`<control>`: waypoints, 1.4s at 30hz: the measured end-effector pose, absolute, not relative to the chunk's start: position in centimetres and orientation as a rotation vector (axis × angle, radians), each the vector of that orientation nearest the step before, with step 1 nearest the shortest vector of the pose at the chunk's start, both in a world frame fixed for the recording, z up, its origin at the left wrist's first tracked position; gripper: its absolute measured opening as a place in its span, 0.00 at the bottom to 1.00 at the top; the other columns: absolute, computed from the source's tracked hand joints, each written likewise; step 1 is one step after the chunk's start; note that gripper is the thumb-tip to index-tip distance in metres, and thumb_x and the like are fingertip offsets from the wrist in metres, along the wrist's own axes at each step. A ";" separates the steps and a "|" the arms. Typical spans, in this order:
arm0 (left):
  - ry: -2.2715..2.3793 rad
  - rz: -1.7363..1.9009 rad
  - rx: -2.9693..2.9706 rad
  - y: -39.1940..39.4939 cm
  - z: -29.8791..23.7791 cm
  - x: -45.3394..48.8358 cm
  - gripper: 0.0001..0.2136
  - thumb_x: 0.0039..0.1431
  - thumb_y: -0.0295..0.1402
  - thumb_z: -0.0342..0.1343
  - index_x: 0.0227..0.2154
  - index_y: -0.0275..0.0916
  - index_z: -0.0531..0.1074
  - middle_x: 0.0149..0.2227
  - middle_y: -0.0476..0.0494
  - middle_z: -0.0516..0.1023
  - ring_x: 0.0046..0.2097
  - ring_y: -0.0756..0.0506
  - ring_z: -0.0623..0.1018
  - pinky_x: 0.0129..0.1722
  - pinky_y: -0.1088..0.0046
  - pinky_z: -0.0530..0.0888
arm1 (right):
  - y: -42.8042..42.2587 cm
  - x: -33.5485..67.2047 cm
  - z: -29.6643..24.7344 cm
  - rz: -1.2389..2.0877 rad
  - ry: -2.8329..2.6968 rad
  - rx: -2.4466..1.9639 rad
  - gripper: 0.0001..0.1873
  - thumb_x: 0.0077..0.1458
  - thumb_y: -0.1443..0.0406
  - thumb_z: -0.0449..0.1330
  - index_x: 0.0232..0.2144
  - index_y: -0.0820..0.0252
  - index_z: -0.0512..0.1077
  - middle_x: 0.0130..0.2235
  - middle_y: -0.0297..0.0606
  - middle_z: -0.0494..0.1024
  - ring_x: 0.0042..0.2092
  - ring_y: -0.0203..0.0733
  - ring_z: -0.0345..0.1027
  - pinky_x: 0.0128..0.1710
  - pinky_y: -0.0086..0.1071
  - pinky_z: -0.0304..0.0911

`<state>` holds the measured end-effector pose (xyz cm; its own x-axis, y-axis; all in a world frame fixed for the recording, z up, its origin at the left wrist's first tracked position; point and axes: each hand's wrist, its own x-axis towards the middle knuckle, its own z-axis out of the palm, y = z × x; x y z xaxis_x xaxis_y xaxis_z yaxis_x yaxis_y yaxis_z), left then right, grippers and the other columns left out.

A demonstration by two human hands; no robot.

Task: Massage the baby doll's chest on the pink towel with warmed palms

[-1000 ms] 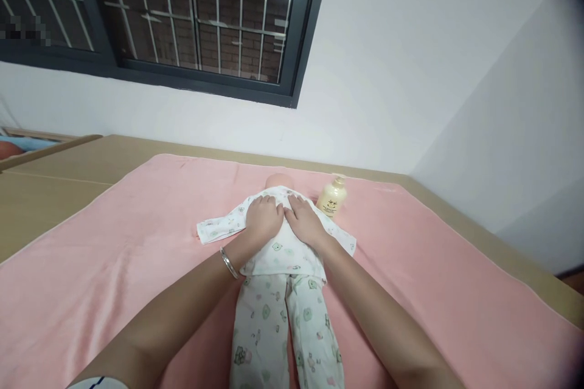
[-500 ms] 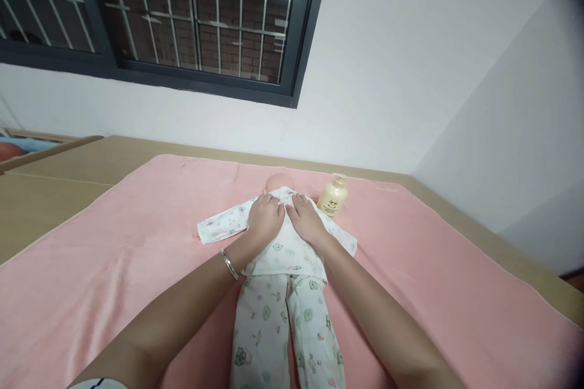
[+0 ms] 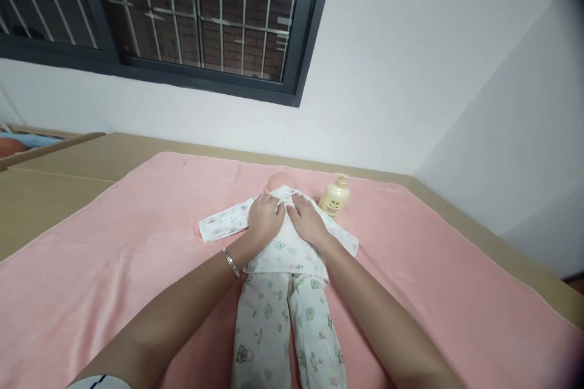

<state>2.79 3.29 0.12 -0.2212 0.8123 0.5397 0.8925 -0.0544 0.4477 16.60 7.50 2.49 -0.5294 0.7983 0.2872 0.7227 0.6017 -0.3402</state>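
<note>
A baby doll (image 3: 281,181) lies on its back on the pink blanket (image 3: 150,213), its head away from me. It wears a white printed shirt (image 3: 287,254) with long sleeves spread out and matching printed pants (image 3: 263,322). My left hand (image 3: 266,217) rests on the left side of the shirt's chest, fingers laid out flat. Beside it, my right hand (image 3: 309,220) lies open on the other side of the chest. A small gap separates the hands, and thin ties show near the neckline between them.
A pale yellow pump bottle (image 3: 334,196) stands by the doll's right-hand sleeve in view. Wooden boards (image 3: 59,194) border the blanket. Behind are a white wall (image 3: 365,103) and a dark-framed barred window (image 3: 205,82).
The whole view has shifted very slightly. Both hands keep their places on the doll's chest, with hardly any movement.
</note>
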 end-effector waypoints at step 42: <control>-2.106 -1.196 -1.931 3.2 0.6 2.5 0.11 0.64 0.33 0.47 0.37 0.39 0.75 0.42 0.41 0.80 0.48 0.42 0.77 0.52 0.64 0.71 | 3.1 15.7 5.0 0.073 -2.496 -1.385 0.18 0.67 0.64 0.45 0.47 0.63 0.72 0.51 0.50 0.76 0.55 0.51 0.68 0.54 0.38 0.60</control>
<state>2.49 3.23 0.56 -0.2218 0.8303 0.5112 0.8645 -0.0751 0.4970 15.70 3.06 5.03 -0.4985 0.8378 0.2226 0.8235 0.5379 -0.1804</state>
